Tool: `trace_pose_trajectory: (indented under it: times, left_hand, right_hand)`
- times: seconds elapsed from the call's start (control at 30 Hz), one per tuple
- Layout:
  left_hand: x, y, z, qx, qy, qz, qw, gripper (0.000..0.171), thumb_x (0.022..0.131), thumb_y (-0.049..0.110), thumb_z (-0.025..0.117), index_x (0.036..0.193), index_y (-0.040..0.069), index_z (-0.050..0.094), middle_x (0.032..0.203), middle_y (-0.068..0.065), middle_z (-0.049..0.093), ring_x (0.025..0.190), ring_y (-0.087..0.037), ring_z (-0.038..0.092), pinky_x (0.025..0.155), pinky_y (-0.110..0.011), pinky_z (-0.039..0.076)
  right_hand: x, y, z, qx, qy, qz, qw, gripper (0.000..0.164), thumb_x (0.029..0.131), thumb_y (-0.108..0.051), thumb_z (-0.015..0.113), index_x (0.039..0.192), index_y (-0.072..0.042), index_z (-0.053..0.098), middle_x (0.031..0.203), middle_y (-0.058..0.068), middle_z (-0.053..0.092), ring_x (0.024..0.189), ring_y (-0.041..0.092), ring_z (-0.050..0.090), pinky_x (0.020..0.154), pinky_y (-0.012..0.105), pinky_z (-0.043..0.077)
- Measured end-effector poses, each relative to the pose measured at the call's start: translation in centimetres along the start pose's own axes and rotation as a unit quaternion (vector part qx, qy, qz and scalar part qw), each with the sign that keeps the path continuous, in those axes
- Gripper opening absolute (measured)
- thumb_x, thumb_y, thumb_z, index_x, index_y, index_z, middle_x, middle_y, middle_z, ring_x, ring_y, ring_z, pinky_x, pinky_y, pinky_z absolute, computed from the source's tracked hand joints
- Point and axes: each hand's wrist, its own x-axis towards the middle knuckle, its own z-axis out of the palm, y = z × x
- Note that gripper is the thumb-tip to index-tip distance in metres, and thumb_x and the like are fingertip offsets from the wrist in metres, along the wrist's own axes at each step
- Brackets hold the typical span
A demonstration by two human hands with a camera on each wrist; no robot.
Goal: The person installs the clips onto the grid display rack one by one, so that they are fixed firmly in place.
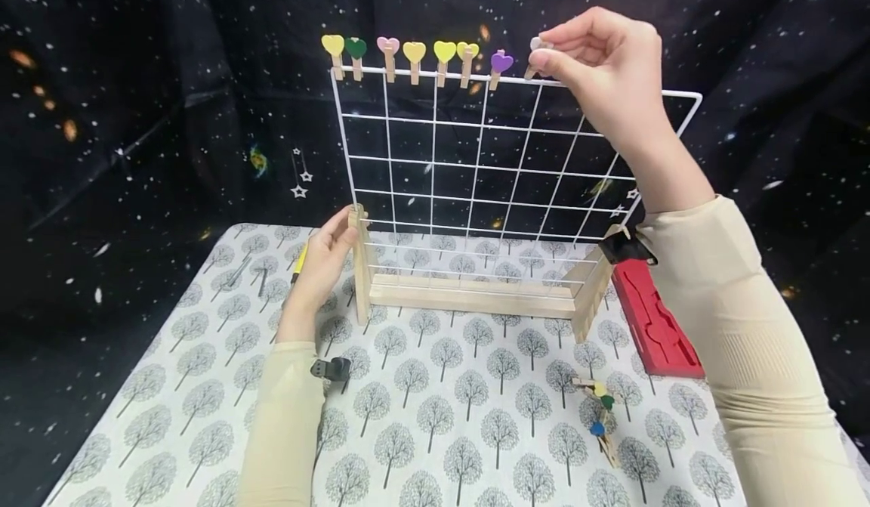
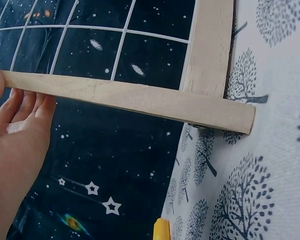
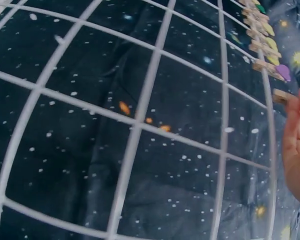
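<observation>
My right hand (image 1: pixel 615 76) pinches a small wooden clothespin (image 1: pixel 532 71) with a pale heart on it, right at the top wire of the white wire grid (image 1: pixel 523 127). Clipped along that wire to its left is a row of heart clothespins in yellow, green, pink and purple, the purple one (image 1: pixel 501 61) nearest. With thumb and fingers, my left hand (image 1: pixel 325 254) grips the upper end of the left wooden post (image 2: pixel 125 97) of the stand holding the grid. In the right wrist view, the held clothespin (image 3: pixel 280 96) overlaps the grid's edge wire.
Several loose heart clothespins (image 1: pixel 598 428) lie on the tree-print cloth (image 1: pixel 421 416) at front right. Beyond the right post lies a red molded tray (image 1: pixel 655 322). A yellow object (image 1: pixel 299 259) is partly behind my left hand. Dark starry fabric (image 1: pixel 149 114) hangs behind.
</observation>
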Motion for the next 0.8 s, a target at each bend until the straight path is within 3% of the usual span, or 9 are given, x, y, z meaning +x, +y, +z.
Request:
trace_pose_trajectory:
  times: [0.2, 0.33, 0.47, 0.6, 0.8]
  left_hand:
    - [0.1, -0.3, -0.1, 0.003, 0.002, -0.005, 1.0000, 0.051, 0.090, 0.024, 0.045, 0.135, 0.006, 0.029, 0.131, -0.017, 0.040, 0.121, -0.024, 0.038, 0.103, -0.032, 0.029]
    - [0.1, -0.3, 0.0, -0.001, 0.005, -0.004, 1.0000, 0.050, 0.090, 0.023, 0.046, 0.134, 0.006, 0.030, 0.130, -0.017, 0.040, 0.120, -0.024, 0.039, 0.103, -0.031, 0.030]
    - [0.2, -0.1, 0.1, -0.009, 0.001, 0.001, 1.0000, 0.049, 0.090, 0.020, 0.045, 0.134, 0.004, 0.029, 0.131, -0.018, 0.040, 0.122, -0.023, 0.037, 0.103, -0.030, 0.029]
    - [0.3, -0.1, 0.0, -0.011, 0.001, 0.009, 0.9999, 0.049, 0.090, 0.020, 0.045, 0.134, 0.003, 0.029, 0.132, -0.018, 0.039, 0.123, -0.023, 0.035, 0.104, -0.031, 0.028]
    - [0.2, -0.3, -0.1, -0.008, 0.010, -0.001, 0.9999, 0.050, 0.089, 0.021, 0.046, 0.134, 0.003, 0.030, 0.131, -0.019, 0.040, 0.122, -0.024, 0.037, 0.104, -0.032, 0.029]
  right_hand:
    - [0.6, -0.5, 0.2, 0.008, -0.038, 0.036, 0.999, 0.019, 0.067, -0.011, 0.073, 0.080, 0.001, 0.067, 0.068, -0.005, 0.067, 0.062, 0.009, 0.063, 0.063, 0.015, 0.051]
    - [0.9, -0.2, 0.5, -0.040, -0.051, 0.035, 0.997, 0.020, 0.068, -0.015, 0.072, 0.080, 0.000, 0.068, 0.065, -0.008, 0.065, 0.061, 0.008, 0.062, 0.061, 0.013, 0.051]
    - [1.1, 0.1, 0.6, -0.090, -0.063, 0.060, 0.992, 0.026, 0.068, -0.021, 0.072, 0.086, -0.003, 0.069, 0.066, -0.010, 0.065, 0.062, 0.004, 0.062, 0.059, 0.011, 0.049]
    - [1.3, 0.4, 0.5, -0.103, -0.069, 0.074, 0.990, 0.031, 0.067, -0.024, 0.072, 0.091, -0.005, 0.068, 0.072, -0.008, 0.067, 0.065, 0.002, 0.062, 0.061, 0.010, 0.049]
    - [1.2, 0.7, 0.6, -0.133, -0.074, 0.061, 0.986, 0.034, 0.067, -0.031, 0.070, 0.092, -0.009, 0.068, 0.069, -0.011, 0.065, 0.065, 0.001, 0.061, 0.054, 0.012, 0.044]
